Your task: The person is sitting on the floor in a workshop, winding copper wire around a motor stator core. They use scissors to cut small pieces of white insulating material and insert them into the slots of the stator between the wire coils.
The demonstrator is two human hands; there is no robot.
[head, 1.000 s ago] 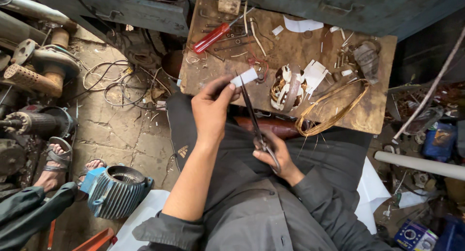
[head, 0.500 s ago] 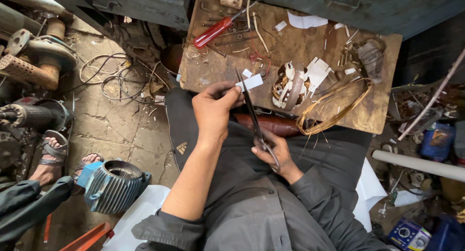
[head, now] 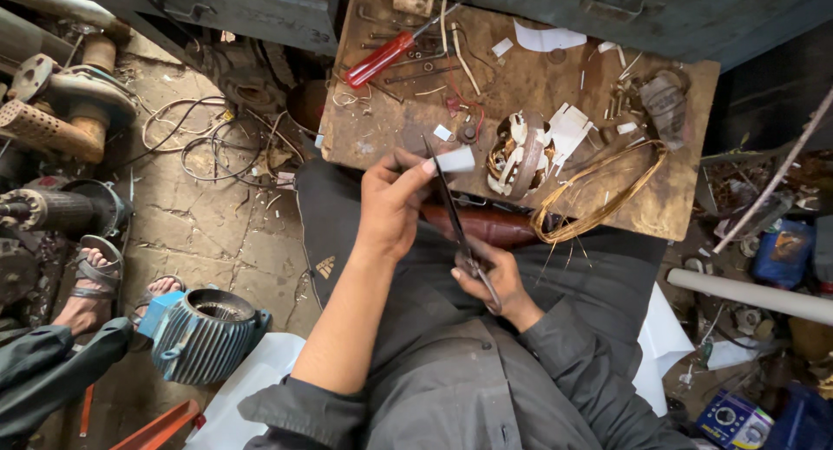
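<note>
My left hand (head: pixel 392 200) pinches a small white paper strip (head: pixel 455 160) just in front of the wooden board (head: pixel 408 124). My right hand (head: pixel 493 275) grips the handles of long dark scissors (head: pixel 451 209), whose blades run up to the paper strip. Both hands hover over my lap in grey clothes. On the board, a motor stator (head: pixel 515 153) with copper windings and white paper inserts lies right of the strip. A loop of copper wire (head: pixel 599 194) hangs over the board's near edge.
A red-handled screwdriver (head: pixel 382 58) lies at the board's far left. A blue motor housing (head: pixel 206 333) stands on the floor at left, beside another person's sandalled feet (head: pixel 95 281). Loose wires (head: pixel 200 137), a white pipe (head: pixel 751 294) and scrap surround the board.
The view has shifted slightly. My left hand with the paper strip has moved a little nearer the board's edge; the scissors stay at the strip.
</note>
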